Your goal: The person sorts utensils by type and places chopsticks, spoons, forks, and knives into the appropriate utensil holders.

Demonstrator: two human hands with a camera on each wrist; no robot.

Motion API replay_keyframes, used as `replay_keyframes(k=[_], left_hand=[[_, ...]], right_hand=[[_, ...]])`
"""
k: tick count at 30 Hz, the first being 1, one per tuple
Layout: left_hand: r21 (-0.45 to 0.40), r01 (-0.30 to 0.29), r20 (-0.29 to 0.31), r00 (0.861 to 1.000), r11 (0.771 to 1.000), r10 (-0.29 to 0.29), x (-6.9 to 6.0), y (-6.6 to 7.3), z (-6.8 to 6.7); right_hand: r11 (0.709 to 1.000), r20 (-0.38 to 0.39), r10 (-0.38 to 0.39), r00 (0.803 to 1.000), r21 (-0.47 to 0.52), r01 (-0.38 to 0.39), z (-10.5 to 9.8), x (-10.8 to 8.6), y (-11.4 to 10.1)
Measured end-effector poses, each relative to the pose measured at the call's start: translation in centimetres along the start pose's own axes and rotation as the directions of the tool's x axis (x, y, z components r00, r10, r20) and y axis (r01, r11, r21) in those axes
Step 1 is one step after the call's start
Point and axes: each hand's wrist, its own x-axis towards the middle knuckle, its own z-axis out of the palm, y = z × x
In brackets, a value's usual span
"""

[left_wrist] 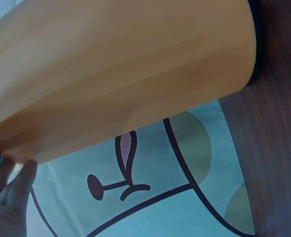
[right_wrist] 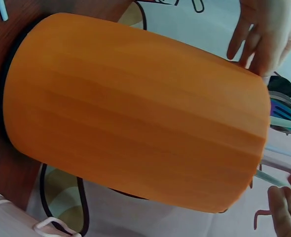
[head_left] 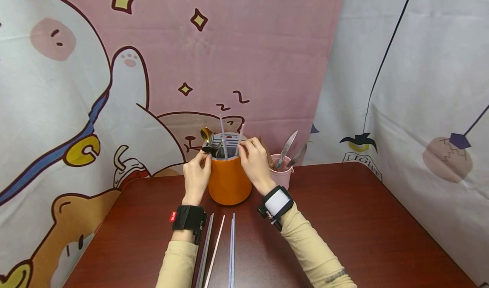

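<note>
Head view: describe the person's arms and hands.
Long pale-yellow fabric sleeves, with a grey marking on the right. The bare left hand has a wide black wrist strap with a red tag; the bare right hand, a black wristband framing a white rectangular panel.

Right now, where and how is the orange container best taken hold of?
I'd grip the orange container at mid-wall on both sides, coming from the front: it stands upright, wide and smooth-walled; utensils and sticks rise from its open top, and the pink bucket stands near its right side.
</note>
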Motion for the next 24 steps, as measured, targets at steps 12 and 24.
replay_keyframes(k=[12,24], left_hand=[[-0.005,-0.014,-0.009,1.0,1.0,0.014,0.1,-0.1,0.1],[-0.011,-0.008,-0.012,1.0,1.0,0.007,0.0,0.0,0.1]], right_hand=[[0.999,0.052,-0.017,0.999,-0.033,0.018,0.6,-1.9,0.7],[0.991,0.071,0.13,0.989,0.026,-0.132,-1.3,-4.9,1.5]])
